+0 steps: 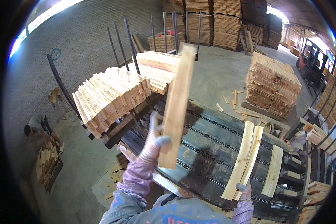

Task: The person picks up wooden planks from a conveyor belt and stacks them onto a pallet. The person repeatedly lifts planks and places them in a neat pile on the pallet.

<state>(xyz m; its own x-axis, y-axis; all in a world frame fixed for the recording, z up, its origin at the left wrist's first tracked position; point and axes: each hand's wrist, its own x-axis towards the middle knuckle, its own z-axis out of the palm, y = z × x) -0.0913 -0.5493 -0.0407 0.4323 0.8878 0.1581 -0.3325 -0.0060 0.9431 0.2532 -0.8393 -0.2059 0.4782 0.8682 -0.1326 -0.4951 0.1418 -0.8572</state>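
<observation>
My left hand (156, 137), in a striped work glove, grips a long wooden board (175, 112) near its lower end; the board stands up over the chain conveyor (210, 165) and its far end is blurred. At the lower right, my right hand (244, 189), gloved too, has its fingers at the near end of a narrow board (252, 159). Beside that one lies a wider board (240, 159), nearly touching it. Farther right, a shorter wooden piece (272, 170) rests across the conveyor chains.
Stacked boards (106, 95) sit on a rack with upright metal posts (131, 46) at left. A pallet of boards (271, 84) stands beyond the conveyor, near scattered offcuts (234, 99). A forklift (312, 63) is at far right. Another person (40, 126) bends over wood at far left.
</observation>
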